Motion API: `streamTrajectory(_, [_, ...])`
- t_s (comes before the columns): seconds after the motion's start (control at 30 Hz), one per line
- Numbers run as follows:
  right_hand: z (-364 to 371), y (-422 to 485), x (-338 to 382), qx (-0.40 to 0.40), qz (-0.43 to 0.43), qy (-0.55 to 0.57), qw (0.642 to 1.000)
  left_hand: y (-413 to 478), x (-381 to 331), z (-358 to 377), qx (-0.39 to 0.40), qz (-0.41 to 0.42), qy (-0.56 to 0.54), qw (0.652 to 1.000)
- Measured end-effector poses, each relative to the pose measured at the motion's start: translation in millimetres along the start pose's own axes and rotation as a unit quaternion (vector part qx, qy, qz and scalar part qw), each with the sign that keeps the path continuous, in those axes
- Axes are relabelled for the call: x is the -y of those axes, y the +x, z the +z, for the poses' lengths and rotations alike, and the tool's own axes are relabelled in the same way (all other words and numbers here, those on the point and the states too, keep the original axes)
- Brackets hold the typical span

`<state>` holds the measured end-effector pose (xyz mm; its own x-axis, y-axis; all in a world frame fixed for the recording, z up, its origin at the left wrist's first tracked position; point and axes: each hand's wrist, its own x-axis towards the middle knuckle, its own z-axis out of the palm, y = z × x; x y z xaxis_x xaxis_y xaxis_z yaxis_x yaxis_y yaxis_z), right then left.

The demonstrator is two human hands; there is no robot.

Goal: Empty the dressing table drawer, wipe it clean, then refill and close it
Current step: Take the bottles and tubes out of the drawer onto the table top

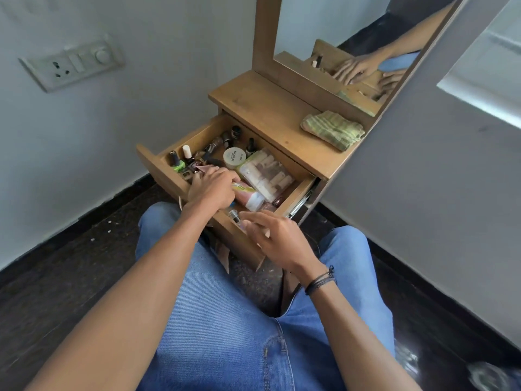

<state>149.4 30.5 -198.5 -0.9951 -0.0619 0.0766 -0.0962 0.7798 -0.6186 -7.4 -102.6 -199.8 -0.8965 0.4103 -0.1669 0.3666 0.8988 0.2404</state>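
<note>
Drawer (194,134) open and full, btwn your knees. L hand (211,189) has fingers curled into the clutter, can't tell on what. R hand (279,239) pinches small glass bottle (234,216) at front edge. Probably light, slick, breakable: grip the body.

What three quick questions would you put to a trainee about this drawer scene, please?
1. True or false: the drawer is already emptied.
2. Where does the striped cloth lie? A: inside the drawer. B: on the table top. C: on the floor.
3. Fill the gap: the dark wristband is worn on the ____ arm.

Key: 1. False: bottles, a white jar and other items still fill it. 2. B. 3. Right, just behind the right hand.
</note>
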Motion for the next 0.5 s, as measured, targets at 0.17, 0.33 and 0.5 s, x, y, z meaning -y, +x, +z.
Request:
streamTrajectory(0.17, [-15.4, 32.6, -23.5, -0.053, 0.051, -0.037, 0.997, -0.8, -0.8, 9.7, -0.020, -0.014, 0.031, 0.999])
streamTrajectory(0.33, [-6.0, 70.4, -34.4, -0.010, 0.092, -0.100, 0.991, -2.1, 1.1, 9.5, -0.021, -0.031, 0.048, 0.998])
streamTrajectory(0.5, [11.1, 85.3, -32.8, 0.006, 0.098, -0.134, 0.986, -2.5, -0.3, 7.6, -0.028, -0.038, 0.052, 0.998])
